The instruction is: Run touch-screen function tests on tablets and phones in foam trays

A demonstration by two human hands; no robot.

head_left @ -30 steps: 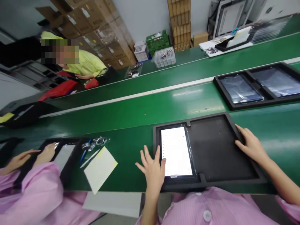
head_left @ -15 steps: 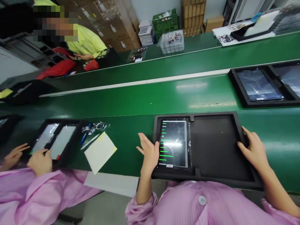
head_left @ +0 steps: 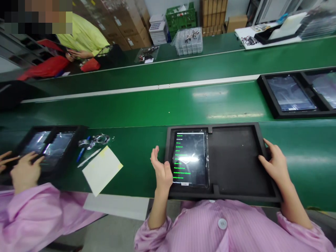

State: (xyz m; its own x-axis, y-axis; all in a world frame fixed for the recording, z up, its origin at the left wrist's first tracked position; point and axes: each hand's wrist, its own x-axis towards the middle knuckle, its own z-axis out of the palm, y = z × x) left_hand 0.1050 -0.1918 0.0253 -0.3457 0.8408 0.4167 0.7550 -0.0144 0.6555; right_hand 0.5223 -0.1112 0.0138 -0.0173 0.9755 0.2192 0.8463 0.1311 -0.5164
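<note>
My open left hand is at the left side of the black tray; my right hand rests at its right side, grip unclear. The lit tablet lies in its left half; I'd best keep everything steady.

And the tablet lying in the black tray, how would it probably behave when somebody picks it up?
The tablet is probably stiff, as it lies like a flat, straight-edged slab. Its screen may be slippery and somewhat fragile, since the surface is glossy and throws back a bright glare. Lying flat and rectangular, it seems unlikely to roll.
</note>
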